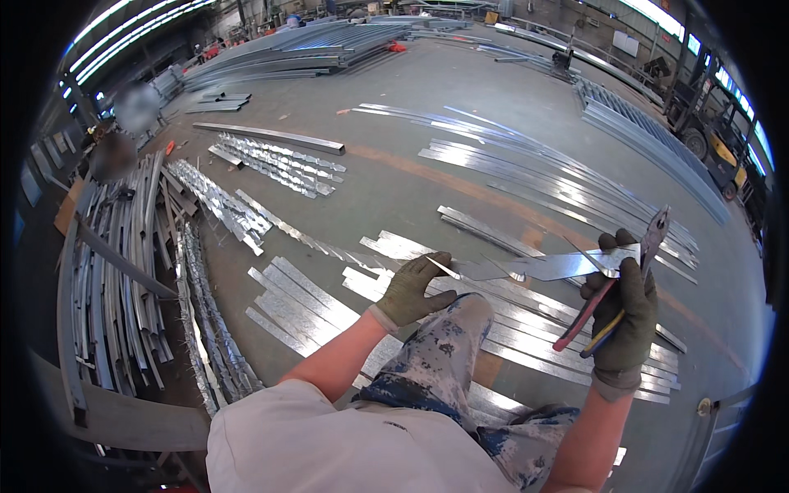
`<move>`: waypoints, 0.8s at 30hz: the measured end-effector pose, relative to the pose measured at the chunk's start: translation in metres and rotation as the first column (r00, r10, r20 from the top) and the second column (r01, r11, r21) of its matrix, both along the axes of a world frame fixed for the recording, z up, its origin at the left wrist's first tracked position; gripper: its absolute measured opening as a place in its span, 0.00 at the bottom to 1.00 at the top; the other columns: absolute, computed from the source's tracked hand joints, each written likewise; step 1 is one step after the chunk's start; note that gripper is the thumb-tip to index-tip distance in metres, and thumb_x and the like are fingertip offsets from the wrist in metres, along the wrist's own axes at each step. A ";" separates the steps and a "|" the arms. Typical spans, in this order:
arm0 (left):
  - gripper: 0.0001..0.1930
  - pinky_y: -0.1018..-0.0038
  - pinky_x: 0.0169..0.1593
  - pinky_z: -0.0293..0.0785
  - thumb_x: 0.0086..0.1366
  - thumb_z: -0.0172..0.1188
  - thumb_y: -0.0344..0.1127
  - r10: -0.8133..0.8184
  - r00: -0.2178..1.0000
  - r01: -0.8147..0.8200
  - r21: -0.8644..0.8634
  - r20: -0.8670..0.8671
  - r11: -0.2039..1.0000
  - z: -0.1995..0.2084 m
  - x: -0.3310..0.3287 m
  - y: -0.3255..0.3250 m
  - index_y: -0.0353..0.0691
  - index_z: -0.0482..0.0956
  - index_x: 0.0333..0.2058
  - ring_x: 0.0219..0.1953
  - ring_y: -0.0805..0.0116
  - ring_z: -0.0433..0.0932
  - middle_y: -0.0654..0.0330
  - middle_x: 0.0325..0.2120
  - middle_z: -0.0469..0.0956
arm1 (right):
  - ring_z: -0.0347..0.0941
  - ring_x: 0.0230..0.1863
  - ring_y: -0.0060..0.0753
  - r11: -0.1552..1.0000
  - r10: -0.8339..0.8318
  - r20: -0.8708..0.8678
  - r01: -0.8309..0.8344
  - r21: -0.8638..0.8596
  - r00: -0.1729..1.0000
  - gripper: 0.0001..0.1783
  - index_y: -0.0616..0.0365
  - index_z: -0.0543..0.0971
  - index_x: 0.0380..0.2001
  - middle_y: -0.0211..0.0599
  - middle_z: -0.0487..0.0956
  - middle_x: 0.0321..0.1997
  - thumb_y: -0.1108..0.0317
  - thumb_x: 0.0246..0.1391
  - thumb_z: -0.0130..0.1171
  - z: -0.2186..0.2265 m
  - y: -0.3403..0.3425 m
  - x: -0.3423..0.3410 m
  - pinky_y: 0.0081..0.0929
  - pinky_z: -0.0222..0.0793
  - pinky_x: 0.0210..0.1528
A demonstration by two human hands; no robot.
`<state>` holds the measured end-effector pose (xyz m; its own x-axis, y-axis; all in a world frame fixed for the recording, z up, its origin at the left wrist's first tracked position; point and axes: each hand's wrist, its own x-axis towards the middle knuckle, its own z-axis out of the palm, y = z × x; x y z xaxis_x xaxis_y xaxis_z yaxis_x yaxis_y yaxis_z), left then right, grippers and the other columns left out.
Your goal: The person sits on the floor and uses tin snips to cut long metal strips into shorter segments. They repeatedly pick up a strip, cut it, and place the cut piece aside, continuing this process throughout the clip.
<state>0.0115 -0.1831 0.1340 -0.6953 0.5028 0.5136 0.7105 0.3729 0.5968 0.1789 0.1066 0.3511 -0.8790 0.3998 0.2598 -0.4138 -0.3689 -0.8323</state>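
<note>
A shiny metal strip (pixel 552 268) with several sharp tabs bent out of it is held crosswise above my knee. My left hand (pixel 413 289), in a dark olive glove, is closed on the strip's left end. My right hand (pixel 626 320), gloved alike, pinches the other end near the thumb. That same hand also grips a pair of pliers (pixel 655 234), jaws pointing up and away. One red handle and one yellow-and-blue handle stick out below the fingers. Flat metal strips (pixel 300 302) lie in rows on the floor beneath and around my legs.
Twisted, jagged strips (pixel 279 164) and a rack of long metal pieces (pixel 123 271) are at the left. Long strips (pixel 526 168) lie ahead. Stacked steel profiles (pixel 288 53) stand at the back. A yellow forklift (pixel 723 164) is at the far right.
</note>
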 end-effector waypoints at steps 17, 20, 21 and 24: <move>0.14 0.58 0.47 0.86 0.69 0.73 0.32 0.242 0.848 -0.199 0.140 -0.471 0.970 0.050 -0.043 0.027 0.38 0.88 0.52 0.42 0.47 0.90 0.50 0.44 0.90 | 0.85 0.46 0.34 0.966 -0.093 0.107 0.116 -0.233 0.990 0.26 0.61 0.75 0.69 0.45 0.87 0.53 0.69 0.72 0.67 -0.087 0.031 0.032 0.36 0.83 0.47; 0.13 0.58 0.41 0.86 0.70 0.73 0.32 0.230 0.833 -0.179 0.147 -0.504 0.973 0.089 -0.055 0.034 0.37 0.89 0.51 0.37 0.46 0.89 0.48 0.38 0.90 | 0.86 0.43 0.40 0.958 0.096 0.381 0.018 -0.285 0.920 0.28 0.63 0.73 0.69 0.46 0.85 0.46 0.74 0.68 0.66 -0.190 0.063 0.044 0.39 0.85 0.46; 0.11 0.60 0.37 0.85 0.71 0.73 0.32 0.240 0.876 -0.198 0.142 -0.418 0.970 0.105 -0.052 0.039 0.38 0.90 0.50 0.33 0.49 0.89 0.49 0.35 0.90 | 0.86 0.42 0.42 0.946 0.165 0.486 0.002 -0.324 0.858 0.28 0.65 0.73 0.69 0.46 0.85 0.44 0.75 0.67 0.65 -0.226 0.067 0.048 0.40 0.86 0.45; 0.08 0.64 0.34 0.83 0.73 0.71 0.31 0.239 0.802 -0.198 0.134 -0.548 0.971 0.137 -0.062 0.048 0.38 0.90 0.48 0.29 0.58 0.89 0.52 0.31 0.88 | 0.87 0.37 0.46 0.960 0.276 0.759 -0.137 -0.243 0.590 0.29 0.70 0.75 0.65 0.49 0.86 0.41 0.76 0.61 0.69 -0.312 0.060 0.062 0.43 0.87 0.40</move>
<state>-0.0508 -0.1349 0.2710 -0.3676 0.3226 0.8723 0.8322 0.5328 0.1536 0.2412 0.1670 0.0388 -0.7803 0.1518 -0.6068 0.4682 -0.5015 -0.7275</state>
